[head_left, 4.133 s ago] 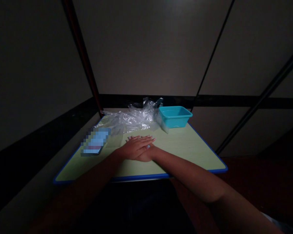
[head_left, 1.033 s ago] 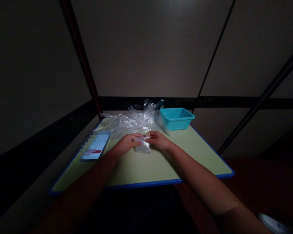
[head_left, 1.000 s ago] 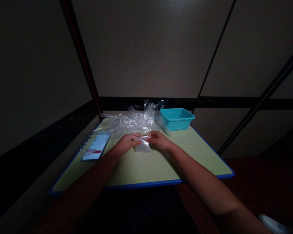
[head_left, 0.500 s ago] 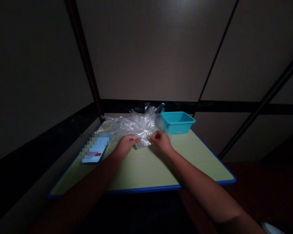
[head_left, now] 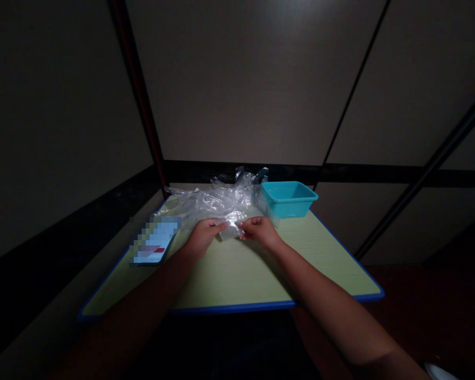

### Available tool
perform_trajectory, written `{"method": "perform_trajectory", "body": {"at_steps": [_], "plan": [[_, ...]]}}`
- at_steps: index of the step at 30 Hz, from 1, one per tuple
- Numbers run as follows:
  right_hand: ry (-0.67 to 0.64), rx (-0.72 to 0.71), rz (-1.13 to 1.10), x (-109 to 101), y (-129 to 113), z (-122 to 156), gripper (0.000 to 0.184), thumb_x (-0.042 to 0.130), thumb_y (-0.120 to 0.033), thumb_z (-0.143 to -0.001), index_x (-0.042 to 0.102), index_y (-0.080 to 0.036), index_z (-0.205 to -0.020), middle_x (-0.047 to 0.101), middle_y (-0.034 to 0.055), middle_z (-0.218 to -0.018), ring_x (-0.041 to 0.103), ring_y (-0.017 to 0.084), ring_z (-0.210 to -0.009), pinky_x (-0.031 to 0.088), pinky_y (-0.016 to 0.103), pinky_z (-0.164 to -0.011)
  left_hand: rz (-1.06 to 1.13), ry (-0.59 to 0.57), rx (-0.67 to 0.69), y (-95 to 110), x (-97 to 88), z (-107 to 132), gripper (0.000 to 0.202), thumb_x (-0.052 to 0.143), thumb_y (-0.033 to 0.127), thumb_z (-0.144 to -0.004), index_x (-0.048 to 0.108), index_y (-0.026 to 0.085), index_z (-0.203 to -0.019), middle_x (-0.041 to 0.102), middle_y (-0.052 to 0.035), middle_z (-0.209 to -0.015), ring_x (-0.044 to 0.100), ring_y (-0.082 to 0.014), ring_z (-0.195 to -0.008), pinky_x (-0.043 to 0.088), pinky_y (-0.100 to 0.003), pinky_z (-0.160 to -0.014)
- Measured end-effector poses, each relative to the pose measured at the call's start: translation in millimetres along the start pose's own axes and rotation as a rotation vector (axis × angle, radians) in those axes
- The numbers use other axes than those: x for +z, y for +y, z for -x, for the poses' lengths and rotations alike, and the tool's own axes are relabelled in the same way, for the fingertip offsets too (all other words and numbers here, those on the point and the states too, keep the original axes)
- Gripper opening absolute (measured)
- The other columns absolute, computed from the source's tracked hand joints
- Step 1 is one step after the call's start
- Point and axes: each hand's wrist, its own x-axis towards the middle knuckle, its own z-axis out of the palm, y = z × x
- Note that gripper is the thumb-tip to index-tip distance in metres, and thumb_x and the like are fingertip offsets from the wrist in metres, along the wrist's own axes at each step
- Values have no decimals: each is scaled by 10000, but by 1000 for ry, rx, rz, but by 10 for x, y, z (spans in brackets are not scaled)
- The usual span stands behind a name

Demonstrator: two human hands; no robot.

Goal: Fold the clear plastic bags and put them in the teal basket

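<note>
A small clear plastic bag [head_left: 231, 227] is held between both hands over the middle of the pale green table [head_left: 237, 274]. My left hand [head_left: 202, 236] pinches its left edge with fingers closed. My right hand [head_left: 259, 230] pinches its right edge, also closed. The bag looks crumpled and partly folded between the fingertips. Just behind the hands lies a heap of loose clear plastic bags [head_left: 209, 200].
A turquoise plastic tub [head_left: 288, 197] stands at the back right of the table. A phone with a lit screen [head_left: 155, 241] lies at the left. Dark wall panels close in behind and to the left. The table's blue front edge [head_left: 229, 307] is near my body.
Earlier my hands lay flat, one on the other, on the table. They then took up a small clear bag, which hung lower a second ago and is now bunched up between the fingertips.
</note>
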Motion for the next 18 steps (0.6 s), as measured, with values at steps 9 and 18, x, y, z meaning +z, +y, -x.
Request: {"method": "perform_trajectory", "body": {"at_steps": [9,18], "plan": [[31,70,-137,54,-103,78,363,836,-260,-382,578,-145,-609,571,-42,-536,553,94,-514,513,246,-548,22,-50,-32,-10,25,6,376,753,403,-568,706,86,-765,691,-74,-693,610,-178,-648,440,-305,-691],[40,102,-149,96,-103,99,404,826,-297,-391,559,-167,-665,572,-49,-524,523,93,-480,498,260,-522,118,-68,-103,2,57,39,379,785,409,-523,684,98,-714,681,-65,-661,601,-158,-595,450,-296,-659]]}}
